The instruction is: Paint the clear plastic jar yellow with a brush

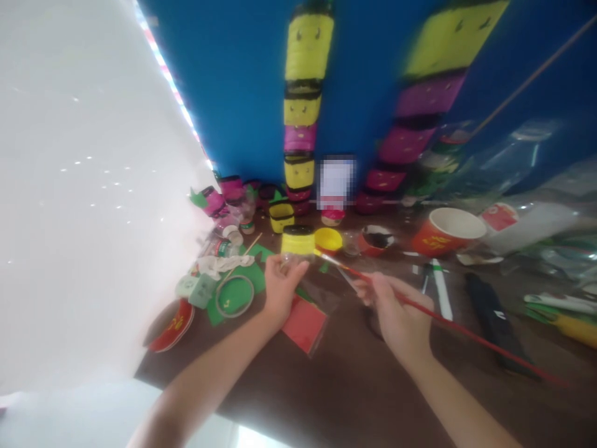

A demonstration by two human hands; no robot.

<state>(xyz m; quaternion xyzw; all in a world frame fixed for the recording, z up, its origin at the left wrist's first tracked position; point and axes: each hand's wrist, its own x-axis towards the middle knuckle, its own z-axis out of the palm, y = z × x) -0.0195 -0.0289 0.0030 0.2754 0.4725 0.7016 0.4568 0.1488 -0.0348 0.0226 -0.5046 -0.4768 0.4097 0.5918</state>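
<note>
My left hand [281, 287] is closed around the lower, clear end of a cut plastic bottle piece [298, 244], painted yellow with a black band at its top. In my right hand [403, 314] is a long paintbrush with a red handle [448, 322], slanting down toward the right. Its yellowed bristles are at the right side of the bottle piece; whether they touch it is too blurred to tell. Just beyond stands a small tub of yellow paint [328, 239]. Below my left wrist lies a red paper sheet [305, 325].
To the left are green paper [254, 281], a tape roll [219, 298] and a red bowl [171, 326]. A dark paint container [377, 239] and red paper cup [448, 230] stand at the back right. Near my right hand lie a white marker [442, 292] and a black case [497, 320].
</note>
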